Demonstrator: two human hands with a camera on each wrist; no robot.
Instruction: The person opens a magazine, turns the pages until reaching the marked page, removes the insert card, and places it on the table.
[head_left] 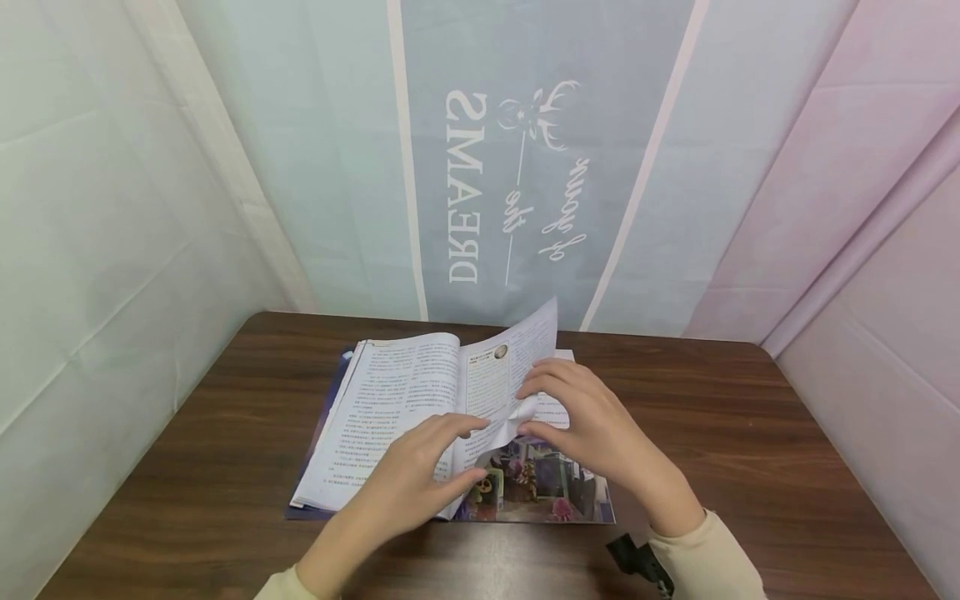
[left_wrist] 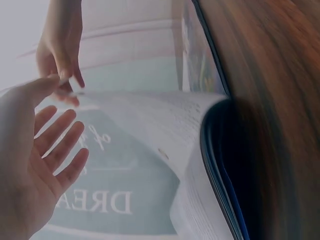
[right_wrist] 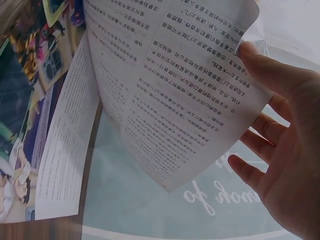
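My right hand (head_left: 592,417) pinches the raised page (head_left: 517,367) by its edge. My left hand (head_left: 420,475), fingers straight, rests just left of it on the book (head_left: 390,400).

We seem to sit in a small curtained booth rather than a real room. Pale cloth sheets (head_left: 112,208) wall a dark wooden table (head_left: 750,433), with a printed "DREAMS" banner (head_left: 510,183) behind it.

Both forearms reach forward in pale sleeves, the left hand (head_left: 420,475) lying palm down with fingers stretched toward the right hand (head_left: 585,417), which arches just beside it, its thumb and fingertips (right_wrist: 250,52) pinching together while the other fingers curve loosely.
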